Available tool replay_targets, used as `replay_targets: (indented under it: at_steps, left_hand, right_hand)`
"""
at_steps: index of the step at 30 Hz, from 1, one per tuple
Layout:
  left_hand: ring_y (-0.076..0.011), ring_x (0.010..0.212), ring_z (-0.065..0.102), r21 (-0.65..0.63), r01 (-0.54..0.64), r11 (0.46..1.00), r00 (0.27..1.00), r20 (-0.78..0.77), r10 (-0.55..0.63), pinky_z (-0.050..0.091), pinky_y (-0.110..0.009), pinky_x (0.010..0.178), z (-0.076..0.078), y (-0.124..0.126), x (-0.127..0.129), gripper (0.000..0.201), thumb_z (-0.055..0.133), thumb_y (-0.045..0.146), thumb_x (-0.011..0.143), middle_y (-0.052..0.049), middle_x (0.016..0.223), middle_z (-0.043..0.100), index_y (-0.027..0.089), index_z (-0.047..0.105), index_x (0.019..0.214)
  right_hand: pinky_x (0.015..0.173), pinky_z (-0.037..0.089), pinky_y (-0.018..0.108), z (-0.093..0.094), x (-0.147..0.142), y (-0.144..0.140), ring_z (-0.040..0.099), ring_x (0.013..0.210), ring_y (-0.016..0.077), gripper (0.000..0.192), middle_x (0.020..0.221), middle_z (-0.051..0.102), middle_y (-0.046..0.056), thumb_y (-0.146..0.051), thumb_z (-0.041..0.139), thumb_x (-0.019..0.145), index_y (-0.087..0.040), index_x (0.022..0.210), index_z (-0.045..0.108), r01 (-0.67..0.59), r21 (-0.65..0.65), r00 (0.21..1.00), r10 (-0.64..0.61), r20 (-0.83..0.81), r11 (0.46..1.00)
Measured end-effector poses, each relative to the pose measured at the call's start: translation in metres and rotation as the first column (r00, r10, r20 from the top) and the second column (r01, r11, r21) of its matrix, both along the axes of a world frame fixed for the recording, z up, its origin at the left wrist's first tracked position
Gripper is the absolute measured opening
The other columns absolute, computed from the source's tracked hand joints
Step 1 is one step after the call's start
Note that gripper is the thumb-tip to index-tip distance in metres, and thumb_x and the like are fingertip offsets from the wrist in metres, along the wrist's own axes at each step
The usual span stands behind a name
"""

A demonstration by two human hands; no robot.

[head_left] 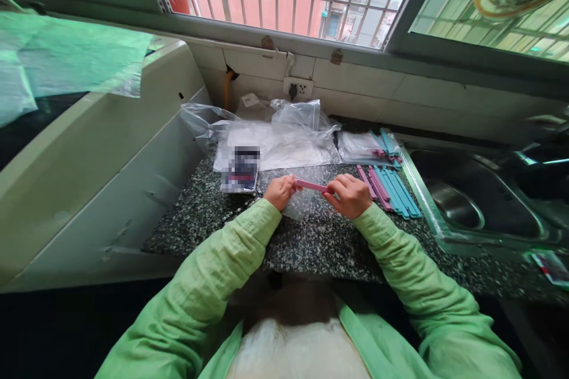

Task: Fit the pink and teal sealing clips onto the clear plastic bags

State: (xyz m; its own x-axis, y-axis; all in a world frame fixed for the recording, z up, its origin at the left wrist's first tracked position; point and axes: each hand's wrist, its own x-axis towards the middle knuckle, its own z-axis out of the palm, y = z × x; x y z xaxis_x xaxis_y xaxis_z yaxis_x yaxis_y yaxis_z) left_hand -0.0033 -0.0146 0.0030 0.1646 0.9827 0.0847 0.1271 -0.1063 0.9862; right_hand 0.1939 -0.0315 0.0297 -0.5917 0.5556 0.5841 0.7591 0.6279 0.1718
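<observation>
1. The left hand (279, 192) has its grip closed on one end of a pink strip (311, 185).
2. The right hand (351, 195) pinches the strip's other end.
3. The strip hangs above the speckled worktop (320, 243), just left of the row of pink and blue strips (391, 189).
4. A small clear bag (300, 204) sits under the strip.

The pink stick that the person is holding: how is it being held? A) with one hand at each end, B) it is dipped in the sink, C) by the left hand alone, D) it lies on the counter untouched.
A: the pink stick spans between the left hand and the right hand, each gripping one end above the speckled counter.
</observation>
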Motion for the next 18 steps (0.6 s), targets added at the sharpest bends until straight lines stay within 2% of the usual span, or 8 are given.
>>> replay_targets:
  at_steps: [4,18]
  left_hand:
    - [-0.0057,0.038,0.031,-0.007,-0.017,1.000,1.000,0.022,0.017,0.023,-0.022,0.040,-0.0007,0.0012,-0.0010,0.054,0.039,0.058,0.073,0.003,0.043,0.039,0.011,0.059,0.058]
    - [-0.0049,0.034,0.027,-0.058,-0.067,0.996,0.993,0.096,0.072,0.019,-0.021,0.037,0.0032,0.0014,0.0000,0.052,0.041,0.055,0.075,0.003,0.037,0.035,0.011,0.060,0.055]
  right_hand:
    - [0.058,0.033,0.026,-0.0011,0.0027,0.0010,0.046,0.061,0.0136,0.022,0.062,0.057,0.003,-0.029,0.047,0.082,-0.017,0.066,0.056,0.007,-0.005,1.000,-0.007,-0.001,1.000]
    - [0.055,0.039,0.025,-0.0046,0.0028,0.0041,0.048,0.055,0.0123,0.011,0.059,0.057,0.002,-0.026,0.051,0.079,-0.017,0.072,0.054,-0.095,-0.023,0.957,0.085,-0.278,0.995]
